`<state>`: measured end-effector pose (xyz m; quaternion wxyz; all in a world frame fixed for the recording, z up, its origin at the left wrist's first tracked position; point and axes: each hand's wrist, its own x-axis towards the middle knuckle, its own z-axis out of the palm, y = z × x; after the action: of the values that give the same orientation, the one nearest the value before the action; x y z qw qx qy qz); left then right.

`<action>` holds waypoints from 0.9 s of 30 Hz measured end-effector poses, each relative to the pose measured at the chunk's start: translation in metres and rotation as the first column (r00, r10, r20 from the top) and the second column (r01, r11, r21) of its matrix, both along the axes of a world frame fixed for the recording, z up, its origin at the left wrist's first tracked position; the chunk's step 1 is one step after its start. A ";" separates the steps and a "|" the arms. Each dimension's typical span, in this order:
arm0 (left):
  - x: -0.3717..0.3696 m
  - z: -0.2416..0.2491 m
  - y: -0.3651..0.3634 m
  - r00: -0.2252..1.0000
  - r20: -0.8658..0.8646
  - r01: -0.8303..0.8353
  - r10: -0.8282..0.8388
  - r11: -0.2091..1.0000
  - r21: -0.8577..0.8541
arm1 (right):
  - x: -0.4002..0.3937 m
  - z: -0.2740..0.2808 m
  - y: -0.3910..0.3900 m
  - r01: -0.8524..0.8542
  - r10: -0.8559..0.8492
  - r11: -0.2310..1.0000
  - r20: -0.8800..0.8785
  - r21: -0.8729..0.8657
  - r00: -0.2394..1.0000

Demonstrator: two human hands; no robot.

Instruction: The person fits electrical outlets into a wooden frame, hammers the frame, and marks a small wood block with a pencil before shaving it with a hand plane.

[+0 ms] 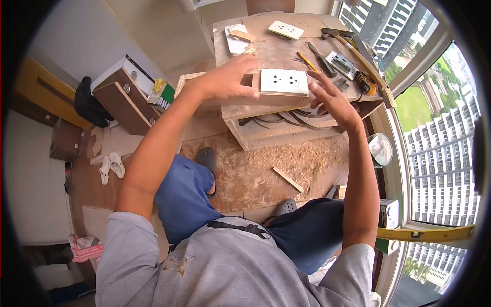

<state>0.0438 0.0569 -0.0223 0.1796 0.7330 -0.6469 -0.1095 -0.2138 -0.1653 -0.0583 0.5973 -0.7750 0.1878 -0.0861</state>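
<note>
A: How many outlets do you count?

B: Two. One outlet (284, 82) lies face up on the right-hand end of the wooden box (217, 97), between the hands; the spare outlet (285, 29) is on the table (276, 51), toward its far edge.

A: And the hands?

B: Two. The left hand (234, 78) is open wide, thumb apart from the fingers, its thumb tip just beside the outlet's left edge. I can't tell whether it touches the box.

A: The right hand (330, 97)?

B: Partly open, fingers loosely bent and parted, at the outlet's right edge. Whether a fingertip touches it, I can't tell. Neither hand is closed around anything.

A: What else is on the table?

B: One pencil (307, 62), one tape measure (365, 83), one metal box (341, 65) and one hammer (358, 53) on the right side. On the left, one white tray (236, 47) with a wood scrap (243, 36) on it.

A: Footwear?

B: Four clogs: two white clogs (117, 165) side by side on the floor, two grey clogs (206, 159) on the person's feet. Shavings (245, 179) cover the floor before the table, too many to count.
</note>
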 end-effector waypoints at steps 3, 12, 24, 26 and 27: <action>-0.007 -0.013 0.018 1.000 0.009 0.012 -0.011 0.997 -0.073 | 0.008 -0.003 0.000 0.102 -0.095 0.989 0.062 -0.108 0.994; -0.026 -0.031 0.059 0.956 0.028 -0.275 0.293 0.925 -0.262 | 0.031 -0.020 0.015 0.128 -0.011 0.749 0.182 -0.650 0.983; -0.022 -0.048 0.053 0.979 0.029 -0.184 0.201 0.936 -0.300 | 0.039 -0.009 0.022 0.107 -0.061 0.852 0.106 -0.512 0.993; -0.022 -0.046 0.054 0.982 0.016 -0.177 0.190 0.938 -0.299 | 0.038 -0.008 0.026 0.118 -0.078 0.834 0.097 -0.540 0.992; -0.023 -0.045 0.052 0.984 -0.001 -0.168 0.176 0.938 -0.304 | 0.037 -0.007 0.030 0.138 -0.097 0.818 0.103 -0.559 0.990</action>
<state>0.0212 0.1090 -0.0673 0.2902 0.7519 -0.5918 0.0169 -0.1766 -0.1355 -0.0651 0.3414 -0.9002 0.1802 -0.2015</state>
